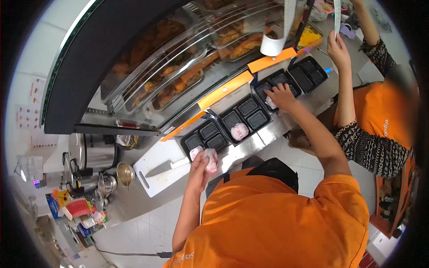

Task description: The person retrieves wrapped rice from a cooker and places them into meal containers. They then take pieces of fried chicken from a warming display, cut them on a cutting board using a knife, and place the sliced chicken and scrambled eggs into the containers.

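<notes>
My left hand is closed around a small plastic-wrapped packet with pinkish-red print, held over the near edge of the counter. Just beyond it, a similar packet sits in a corner of a black compartment tray. The tray to its right holds another wrapped packet with red lettering. Reaching into a third black tray, my right hand has its fingers on a white wrapped packet, which they partly hide.
A further black tray stands at the right end. Behind the row is a glass food display with orange label strips; a paper roll hangs above. A knife lies on a white cutting board. At right, a co-worker holds a paper strip.
</notes>
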The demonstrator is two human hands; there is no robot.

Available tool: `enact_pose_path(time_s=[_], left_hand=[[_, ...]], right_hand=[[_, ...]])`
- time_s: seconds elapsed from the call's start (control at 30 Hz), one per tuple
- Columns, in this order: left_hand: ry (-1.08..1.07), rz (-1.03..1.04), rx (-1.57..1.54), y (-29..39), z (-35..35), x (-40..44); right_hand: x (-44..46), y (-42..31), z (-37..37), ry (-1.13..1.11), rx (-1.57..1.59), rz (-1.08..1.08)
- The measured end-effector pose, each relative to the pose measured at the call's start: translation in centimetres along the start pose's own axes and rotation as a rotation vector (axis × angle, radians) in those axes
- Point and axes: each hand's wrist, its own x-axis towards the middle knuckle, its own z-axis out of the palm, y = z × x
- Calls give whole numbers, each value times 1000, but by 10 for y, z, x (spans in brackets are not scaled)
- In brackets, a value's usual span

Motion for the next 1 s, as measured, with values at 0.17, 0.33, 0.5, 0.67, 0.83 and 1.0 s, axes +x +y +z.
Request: enact_pose_path(time_s=[0.17, 0.33, 0.5, 0.67, 0.83, 1.0], left_hand=[[-51, 501, 366, 33, 77, 10], [-60, 758, 934, 55, 131, 0], [35, 730, 988, 48, 92, -4], [133, 472, 815, 10, 19, -27], [162, 398, 834, 13, 5, -47], [276, 409, 748, 23, -17, -53]], right_hand=[[-45, -88, -54, -12, 1402, 14], [-86, -158, -103, -332, 2192, -60], [-77, -102, -51, 299, 2386, 586], [-49, 39, 46, 1163, 1185, 1052], [-68, 141, 91, 982, 737, 1108], [-62, 201, 131, 595, 466, 903]])
